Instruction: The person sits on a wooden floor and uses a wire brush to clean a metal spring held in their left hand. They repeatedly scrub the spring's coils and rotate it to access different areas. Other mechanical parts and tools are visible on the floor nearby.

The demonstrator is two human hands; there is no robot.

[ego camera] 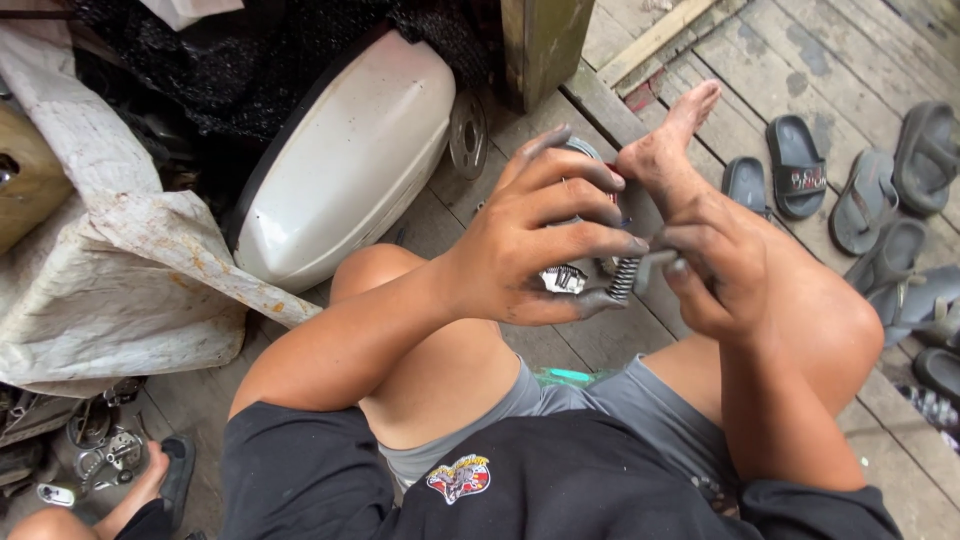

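Left hand (535,240) raised before knees, fingers (570,190) curled in firm grip, thumb underneath, grimy. Right hand (715,265) close beside it, fingertips (678,272) pinching, wrist bent inward. Both forearms bare, angled toward centre. Legs bent, bare foot forward.

Single head-worn view, steeply downward, close over lap and plank floor (700,60).

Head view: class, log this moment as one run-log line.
left hand: grips metal part | right hand: pinches coil spring at the part | surface: wooden floor | nearby: white tank, sandals
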